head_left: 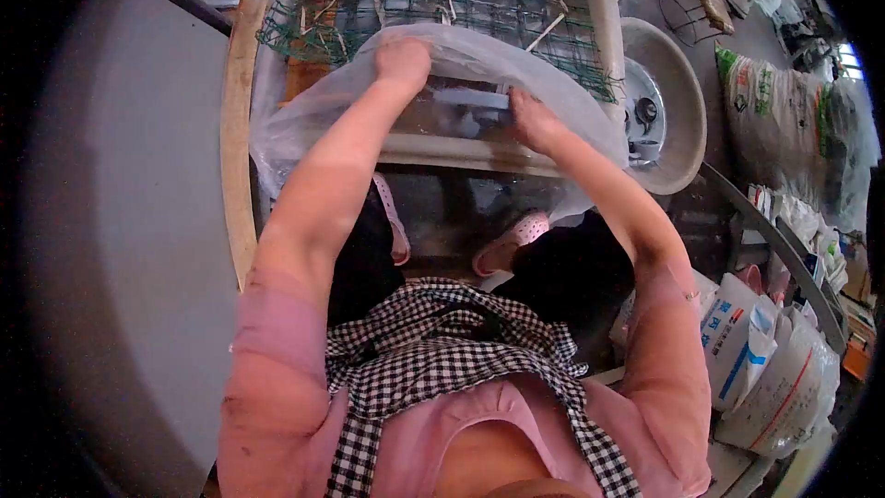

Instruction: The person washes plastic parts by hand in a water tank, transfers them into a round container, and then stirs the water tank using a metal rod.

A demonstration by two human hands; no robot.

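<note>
A clear plastic sheet (323, 111) is spread across the near side of a frame, beside a green net (415, 9) with pale strips on it. My left hand (404, 63) is closed on the sheet's raised edge, close to the net. To its right, my right hand (535, 120) is at the end of a pale, flat strip-like object (472, 99); its fingers are bent, but what they hold is hard to make out. The frame's pale near bar (461, 153) runs below both hands.
A wooden board (240, 138) and a grey panel (129, 221) stand at the left. On the right are a round basin (687, 97) with metal items inside, a large sack (774, 120), and white bags (737, 341). Pink shoes (521, 238) show below the frame.
</note>
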